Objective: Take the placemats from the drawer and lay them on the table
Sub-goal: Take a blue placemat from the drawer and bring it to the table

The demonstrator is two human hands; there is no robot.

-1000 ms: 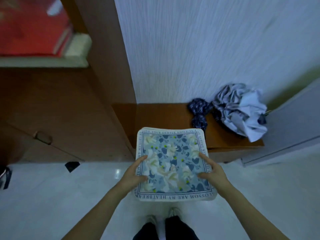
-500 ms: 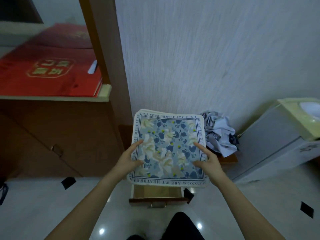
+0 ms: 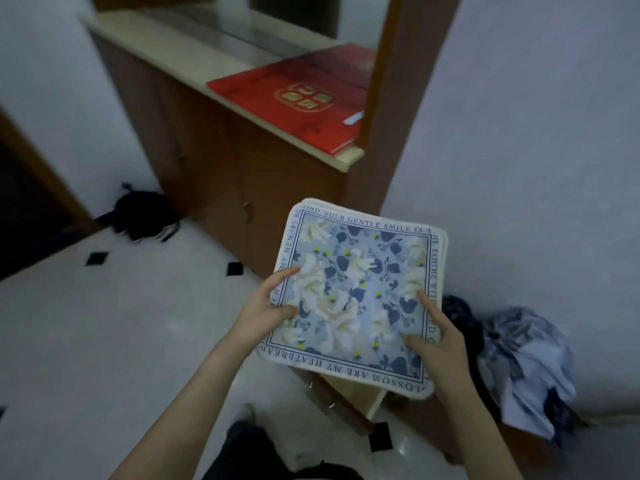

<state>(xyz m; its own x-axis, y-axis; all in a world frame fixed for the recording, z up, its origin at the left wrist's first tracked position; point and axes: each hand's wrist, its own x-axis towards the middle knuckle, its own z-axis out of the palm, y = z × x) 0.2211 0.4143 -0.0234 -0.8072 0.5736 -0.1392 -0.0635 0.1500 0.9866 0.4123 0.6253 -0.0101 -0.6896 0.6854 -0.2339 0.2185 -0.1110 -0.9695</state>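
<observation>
Floral mats [image 3: 353,292] stacked, soft and light; left hand [image 3: 266,311] and right hand [image 3: 434,336] pinching opposite edges. Likely floppy; support underneath.

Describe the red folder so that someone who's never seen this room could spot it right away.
Start at the long brown cabinet along the wall, topped by a pale counter. At the counter's near end, beside the brown wooden post, lies the red folder, flat. It is the only bright red thing there, with a gold emblem on its cover.
</observation>
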